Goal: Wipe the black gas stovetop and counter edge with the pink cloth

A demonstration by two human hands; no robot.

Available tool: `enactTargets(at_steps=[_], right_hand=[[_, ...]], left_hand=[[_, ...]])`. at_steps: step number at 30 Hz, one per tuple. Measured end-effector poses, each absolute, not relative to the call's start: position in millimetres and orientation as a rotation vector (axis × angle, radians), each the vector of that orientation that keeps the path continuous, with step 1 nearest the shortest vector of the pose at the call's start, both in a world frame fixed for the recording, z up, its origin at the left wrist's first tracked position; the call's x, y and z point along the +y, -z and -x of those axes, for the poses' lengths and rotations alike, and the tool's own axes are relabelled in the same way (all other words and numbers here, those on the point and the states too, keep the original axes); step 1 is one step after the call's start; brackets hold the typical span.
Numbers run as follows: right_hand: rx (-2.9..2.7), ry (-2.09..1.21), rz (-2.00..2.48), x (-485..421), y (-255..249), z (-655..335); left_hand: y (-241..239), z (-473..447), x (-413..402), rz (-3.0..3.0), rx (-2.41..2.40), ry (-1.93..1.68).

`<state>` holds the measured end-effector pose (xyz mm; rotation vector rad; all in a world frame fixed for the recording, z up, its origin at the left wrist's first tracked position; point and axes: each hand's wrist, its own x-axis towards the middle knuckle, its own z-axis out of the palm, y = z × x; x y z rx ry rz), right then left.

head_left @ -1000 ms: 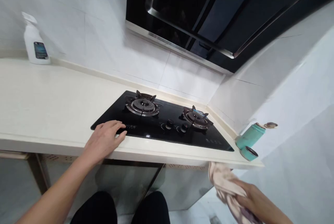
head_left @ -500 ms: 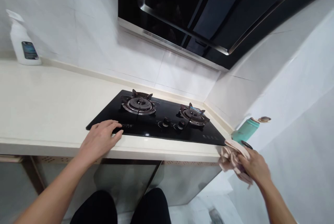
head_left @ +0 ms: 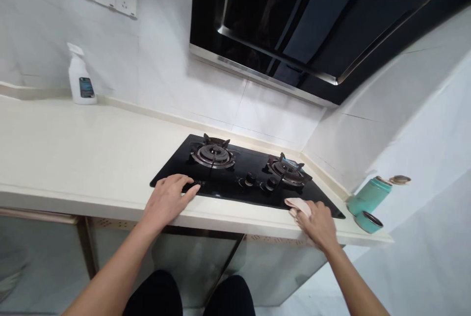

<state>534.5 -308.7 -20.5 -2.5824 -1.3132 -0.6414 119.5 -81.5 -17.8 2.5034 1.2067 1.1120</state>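
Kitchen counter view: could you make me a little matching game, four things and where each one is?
1. Cloth
2. Spray bottle
3. Teal flask
4. Range hood

A. At the right end of the counter
B. Above the gas stove
C. In the right hand
D. Left of the stove, near the wall

Pairs: 1-C, 2-D, 3-A, 4-B

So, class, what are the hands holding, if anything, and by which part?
The right hand grips a pale pink cloth just behind its protruding folded end; the left hand holds nothing.
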Motion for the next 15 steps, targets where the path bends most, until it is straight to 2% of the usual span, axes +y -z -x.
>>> enactTargets(at_steps=[15], right_hand=[[-1.857,0.260,1.921,-167.8,-7.3,-241.0]], left_hand=[[11.5,-108.2,-68.6,-2.088,1.118,-1.138]])
